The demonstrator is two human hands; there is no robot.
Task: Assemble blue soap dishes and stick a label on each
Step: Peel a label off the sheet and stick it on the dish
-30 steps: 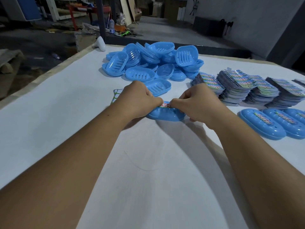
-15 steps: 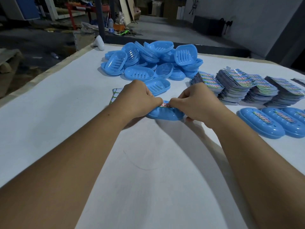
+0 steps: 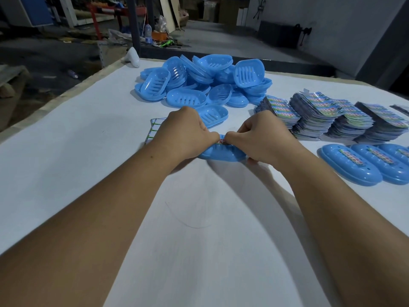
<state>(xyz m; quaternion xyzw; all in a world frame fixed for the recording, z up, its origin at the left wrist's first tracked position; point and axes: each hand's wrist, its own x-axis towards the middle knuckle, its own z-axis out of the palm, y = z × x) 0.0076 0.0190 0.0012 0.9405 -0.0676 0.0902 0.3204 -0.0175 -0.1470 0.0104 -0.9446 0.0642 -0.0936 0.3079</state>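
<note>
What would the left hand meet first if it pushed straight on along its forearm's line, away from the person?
Probably the loose blue soap dish lying just beyond the left hand, before the heap of dishes; depth is hard to judge, so it might pass alongside.

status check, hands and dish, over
Left hand and right hand both gripping soap dish. Thumbs pressing label on top. Nothing in the way.

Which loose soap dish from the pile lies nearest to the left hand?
The single dish just behind the left hand, hollow side up, apart from the heap.
</note>
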